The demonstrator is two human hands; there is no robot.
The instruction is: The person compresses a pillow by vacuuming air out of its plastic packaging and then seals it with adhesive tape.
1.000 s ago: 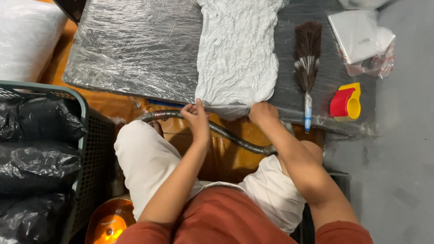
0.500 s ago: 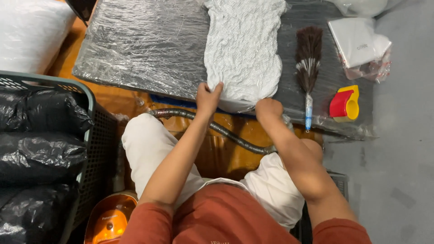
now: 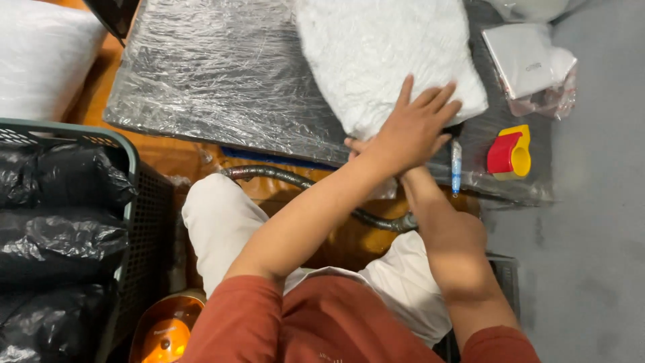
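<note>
A white fluffy cloth (image 3: 383, 54) lies on a table wrapped in clear plastic film (image 3: 201, 87). My left hand (image 3: 413, 128) reaches across to the right and rests flat on the cloth's near right corner, fingers spread. My right hand (image 3: 354, 144) is almost wholly hidden under the left one. Only a few of its fingertips show at the cloth's near edge, so its grip cannot be made out. A brush's pale handle (image 3: 457, 165) sticks out from under the cloth, just right of my hands.
A red and yellow plastic tool (image 3: 508, 151) and a white packet in a clear bag (image 3: 531, 60) sit at the table's right end. A grey hose (image 3: 282, 176) runs under the table edge. A basket (image 3: 134, 168) with black bags stands at left, an orange appliance (image 3: 164, 333) below it.
The cloth now lies further right and covers the brush bristles. My left hand has crossed over from the cloth's near edge and lies flat on it, above my right hand.
</note>
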